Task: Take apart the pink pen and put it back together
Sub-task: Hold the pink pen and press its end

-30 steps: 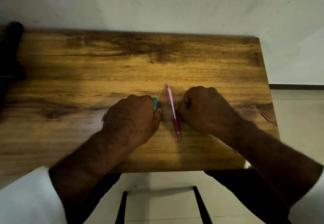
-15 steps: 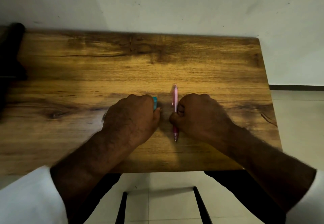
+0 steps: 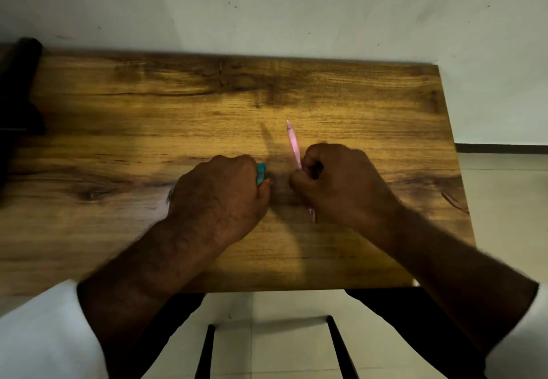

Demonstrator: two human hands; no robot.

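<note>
The pink pen [image 3: 293, 145] is in one piece, its clear pink upper end pointing away from me and its darker tip showing below my fist. My right hand [image 3: 341, 182] grips it round the middle, lifted slightly off the wooden table [image 3: 148, 117]. My left hand [image 3: 219, 191] lies curled on the table just left of it, fingers wrapped round a teal object [image 3: 261, 173] of which only one end sticks out. A small gap separates the two hands.
The table's right edge runs close past my right forearm, with pale floor tiles [image 3: 504, 200] beyond. A dark object [image 3: 17, 87] stands at the table's far left. A black chair frame [image 3: 207, 349] shows below the near edge.
The pen lay on the table between my hands. My right hand closed round it and raised it, and its upper end now tilts to the left. The left hand stayed put.
</note>
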